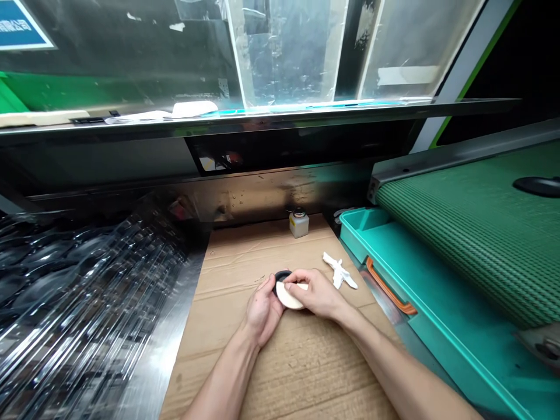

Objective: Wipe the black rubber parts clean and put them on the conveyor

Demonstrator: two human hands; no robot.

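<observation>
Over the cardboard sheet (306, 367), my left hand (261, 312) is closed around the edge of a black round part (282, 274). A cream-white round disc (289, 298) lies across the near side of that part and hides much of it. My right hand (321, 293) pinches the disc from above, thumb and fingers on its upper face. Both hands meet at these two pieces. Farther back on the cardboard stands a small square whitish bottle (299, 225) with a dark and metallic top. Right of my right hand lies a crumpled white cloth or tissue (339, 271).
To the right is a teal plastic bin (363, 251) with an orange handle (387, 289). Above it runs a green conveyor belt (464, 204) carrying a black oval part (540, 186). Clear trays (87, 309) with dark rounded shapes are at left. A metal shelf (262, 119) crosses behind.
</observation>
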